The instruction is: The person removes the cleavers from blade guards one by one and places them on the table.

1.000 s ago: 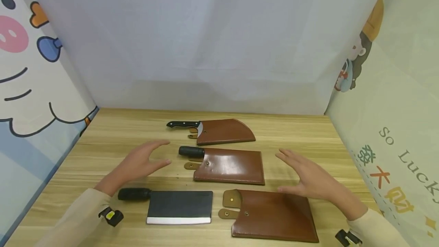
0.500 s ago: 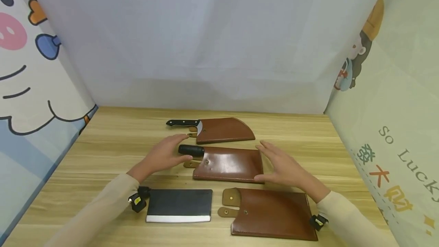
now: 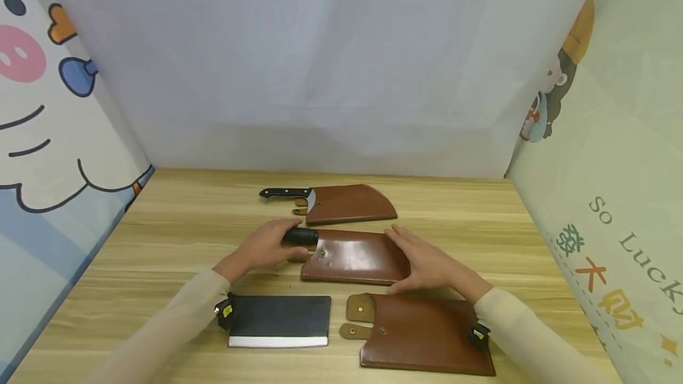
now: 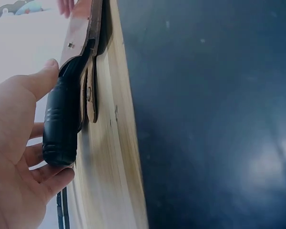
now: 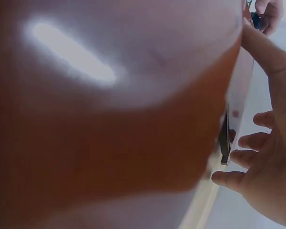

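A cleaver with a black handle (image 3: 302, 236) lies in a shiny brown leather sheath (image 3: 354, 256) in the middle of the table. My left hand (image 3: 262, 248) is at that handle, thumb and forefinger on either side of it with a slight gap. In the left wrist view, the curved fingers of this hand (image 4: 14, 138) come under the handle's end (image 4: 61, 124). At the sheath's other end, my right hand (image 3: 427, 259) spreads its thumb and fingers across the corner; firm contact cannot be made out.
Behind lies a smaller sheathed knife (image 3: 352, 203) with a riveted black handle. In front are a bare cleaver (image 3: 280, 319), its handle hidden by my left wrist, and a larger brown sheath (image 3: 421, 336) partly under my right wrist. A white cloth (image 3: 331, 76) hangs behind the table.
My left hand has moved right to the middle cleaver's handle. My right hand has come left from beside the sheath to its right end. Knives and sheaths have stayed put.
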A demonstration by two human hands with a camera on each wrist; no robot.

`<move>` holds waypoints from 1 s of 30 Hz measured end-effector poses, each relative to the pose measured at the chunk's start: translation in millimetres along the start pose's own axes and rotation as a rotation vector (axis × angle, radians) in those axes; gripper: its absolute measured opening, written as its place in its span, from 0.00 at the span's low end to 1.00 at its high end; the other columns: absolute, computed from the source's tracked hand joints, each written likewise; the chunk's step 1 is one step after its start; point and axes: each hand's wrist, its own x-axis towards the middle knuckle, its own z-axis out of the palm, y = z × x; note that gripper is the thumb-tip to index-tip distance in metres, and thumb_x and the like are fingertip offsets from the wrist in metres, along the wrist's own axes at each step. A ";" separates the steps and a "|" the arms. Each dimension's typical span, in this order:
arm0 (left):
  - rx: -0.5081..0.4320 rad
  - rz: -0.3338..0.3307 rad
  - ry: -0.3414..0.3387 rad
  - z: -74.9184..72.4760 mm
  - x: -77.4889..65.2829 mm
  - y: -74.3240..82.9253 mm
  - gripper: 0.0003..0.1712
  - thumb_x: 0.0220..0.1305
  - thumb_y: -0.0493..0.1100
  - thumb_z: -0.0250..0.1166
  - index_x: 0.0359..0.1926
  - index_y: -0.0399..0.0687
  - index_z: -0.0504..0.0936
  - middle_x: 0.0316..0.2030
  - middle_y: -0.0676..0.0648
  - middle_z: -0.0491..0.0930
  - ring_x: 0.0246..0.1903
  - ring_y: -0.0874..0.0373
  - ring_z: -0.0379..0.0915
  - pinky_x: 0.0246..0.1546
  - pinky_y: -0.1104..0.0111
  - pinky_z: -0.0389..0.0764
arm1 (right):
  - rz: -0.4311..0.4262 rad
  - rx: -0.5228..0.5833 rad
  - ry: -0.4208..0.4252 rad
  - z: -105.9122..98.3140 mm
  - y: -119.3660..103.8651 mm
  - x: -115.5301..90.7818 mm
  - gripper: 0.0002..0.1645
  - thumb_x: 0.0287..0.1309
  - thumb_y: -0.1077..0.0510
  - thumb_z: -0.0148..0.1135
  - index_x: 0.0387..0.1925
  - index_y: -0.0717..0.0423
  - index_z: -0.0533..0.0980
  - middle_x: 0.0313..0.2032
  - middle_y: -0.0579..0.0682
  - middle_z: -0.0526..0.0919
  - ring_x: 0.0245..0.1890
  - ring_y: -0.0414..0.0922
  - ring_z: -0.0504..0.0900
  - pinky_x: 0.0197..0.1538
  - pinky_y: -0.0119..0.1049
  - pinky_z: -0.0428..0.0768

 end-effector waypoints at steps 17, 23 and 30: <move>-0.047 -0.094 0.000 8.3 7.9 5.7 0.35 0.66 0.53 0.71 0.65 0.35 0.75 0.60 0.35 0.78 0.57 0.41 0.77 0.56 0.48 0.77 | 0.030 -0.021 -0.044 1.4 8.0 0.8 0.77 0.41 0.28 0.79 0.80 0.62 0.51 0.77 0.67 0.54 0.78 0.64 0.52 0.73 0.60 0.60; -0.077 -0.097 -0.004 5.8 8.9 5.9 0.26 0.67 0.47 0.71 0.60 0.37 0.79 0.56 0.36 0.81 0.52 0.44 0.78 0.52 0.50 0.77 | 0.034 -0.020 -0.049 0.2 9.1 0.5 0.76 0.40 0.26 0.78 0.79 0.60 0.54 0.77 0.65 0.57 0.77 0.63 0.56 0.72 0.61 0.63; -0.085 -0.103 -0.014 4.3 10.1 6.8 0.25 0.66 0.48 0.72 0.58 0.39 0.81 0.52 0.40 0.84 0.46 0.49 0.79 0.47 0.53 0.78 | 0.027 -0.039 -0.035 -1.9 8.6 -2.1 0.75 0.39 0.26 0.79 0.79 0.60 0.56 0.76 0.64 0.59 0.75 0.62 0.61 0.70 0.60 0.67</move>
